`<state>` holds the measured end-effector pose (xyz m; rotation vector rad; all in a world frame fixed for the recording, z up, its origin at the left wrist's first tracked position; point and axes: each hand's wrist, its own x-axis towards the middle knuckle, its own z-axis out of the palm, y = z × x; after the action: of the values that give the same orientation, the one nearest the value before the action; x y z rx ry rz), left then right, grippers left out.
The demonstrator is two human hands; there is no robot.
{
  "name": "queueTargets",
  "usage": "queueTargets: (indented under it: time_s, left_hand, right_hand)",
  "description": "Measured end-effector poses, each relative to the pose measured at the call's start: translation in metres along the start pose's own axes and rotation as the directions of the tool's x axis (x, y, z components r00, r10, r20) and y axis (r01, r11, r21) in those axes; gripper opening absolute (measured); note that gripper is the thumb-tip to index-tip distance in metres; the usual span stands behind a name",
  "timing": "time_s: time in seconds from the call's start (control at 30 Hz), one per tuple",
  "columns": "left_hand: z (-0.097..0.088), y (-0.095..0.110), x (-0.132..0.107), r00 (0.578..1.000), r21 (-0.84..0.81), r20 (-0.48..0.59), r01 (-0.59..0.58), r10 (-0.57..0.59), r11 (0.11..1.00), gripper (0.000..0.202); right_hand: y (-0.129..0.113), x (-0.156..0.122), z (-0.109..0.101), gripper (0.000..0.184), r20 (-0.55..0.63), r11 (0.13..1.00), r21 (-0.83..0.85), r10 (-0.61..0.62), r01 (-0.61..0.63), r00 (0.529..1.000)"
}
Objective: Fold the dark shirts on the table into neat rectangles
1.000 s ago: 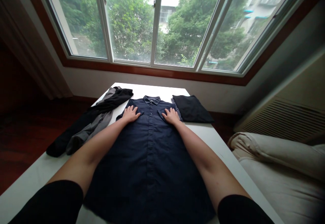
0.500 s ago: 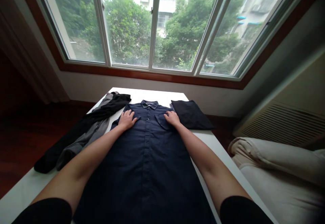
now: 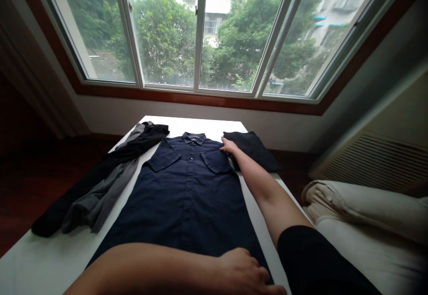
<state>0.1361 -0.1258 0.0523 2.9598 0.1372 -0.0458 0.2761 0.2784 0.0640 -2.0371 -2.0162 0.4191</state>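
A dark navy short-sleeved button shirt lies front up and spread flat, collar at the far end, both sleeves folded in over its chest. At its right shoulder, my right hand has thumb and fingers closed on the cloth's edge. My left forearm crosses over the lower part of the shirt. My left hand hangs above the shirt's lower right side, fingers bent and apart; the fingertips run toward the bottom edge of the picture, and no cloth shows in them.
Beneath the shirt is a white table. Black and grey garments lie loosely along its left side. A folded black garment rests at the far right, beside my right hand. Pale bundled bedding is on the right, and a window stands beyond.
My left hand has left the shirt's left sleeve and swung down across to its lower right. My right hand has shifted from the sleeve to the shoulder edge.
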Motion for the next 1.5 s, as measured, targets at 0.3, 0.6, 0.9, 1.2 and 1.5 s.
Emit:
queueTargets:
  time_s: [0.3,0.6,0.9,1.2,1.5]
  left_hand:
    - [0.007,0.006,0.011,0.996,0.009,-0.07,0.05,-0.049,0.999,0.024]
    - [-0.042,0.0,-0.061,0.953,0.211,-0.265,-0.095,0.15,0.973,0.018]
    - [-0.084,0.007,-0.145,0.991,-0.07,-0.121,-0.068,0.06,0.995,0.002]
    - [-0.041,-0.013,-0.167,0.999,-0.435,-0.016,0.028,-0.039,0.9,0.015]
    - [-0.041,-0.018,-0.159,0.989,-0.178,-0.104,0.087,-0.107,0.98,0.044]
  right_hand:
    - [-0.011,-0.002,-0.007,0.056,-0.012,0.98,0.199,0.005,-0.002,1.0]
    - [-0.051,-0.008,-0.024,0.026,-0.015,0.907,0.421,0.007,0.0,1.0]
    - [-0.118,0.009,-0.005,0.024,-0.008,0.846,0.531,-0.056,0.052,0.998]
    - [-0.157,0.006,0.051,0.028,-0.043,0.917,0.383,-0.1,0.109,0.994]
    - [-0.147,-0.011,0.083,0.038,-0.181,0.96,0.024,-0.269,0.278,0.946]
